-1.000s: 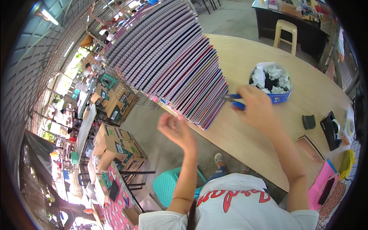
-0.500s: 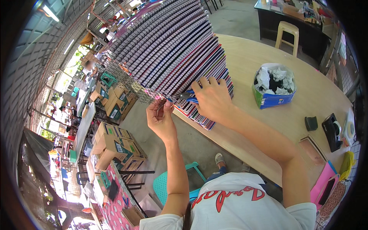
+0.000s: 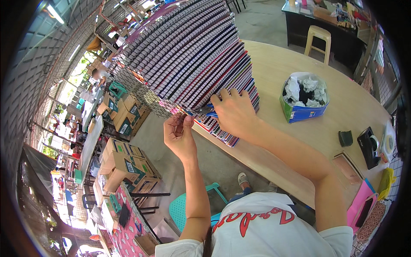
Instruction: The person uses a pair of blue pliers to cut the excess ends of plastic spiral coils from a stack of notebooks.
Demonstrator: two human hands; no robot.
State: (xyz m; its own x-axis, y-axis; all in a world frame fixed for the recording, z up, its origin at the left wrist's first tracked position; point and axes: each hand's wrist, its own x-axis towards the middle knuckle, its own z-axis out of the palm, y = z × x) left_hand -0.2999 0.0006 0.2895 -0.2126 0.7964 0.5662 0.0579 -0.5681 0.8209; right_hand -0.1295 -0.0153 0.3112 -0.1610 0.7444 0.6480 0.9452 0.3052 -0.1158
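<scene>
Since a second ago, the right hand [image 3: 237, 112] has swung left from the stack's right side to its lower corner, bringing the blue-handled pliers [image 3: 211, 114] close beside the left hand [image 3: 182, 136]. The right hand is clamped on the pliers; whether their tip touches the coils I cannot tell. The left hand's thumb and fingers draw together by a small brown bit [image 3: 180, 118]; I cannot tell whether they grip it. The stack of spiral notebooks [image 3: 184, 64] rises from the pale table [image 3: 295, 137] toward eleven and twelve o'clock. Between two and three o'clock, a box of crumpled paper [image 3: 305, 113] sits on the table. On the floor, a teal stool [image 3: 177, 212] stands near half past six and cardboard boxes [image 3: 128, 167] at eight. Farther off, toward two, a cream stool [image 3: 320, 32] stands before a dark desk [image 3: 296, 30].
</scene>
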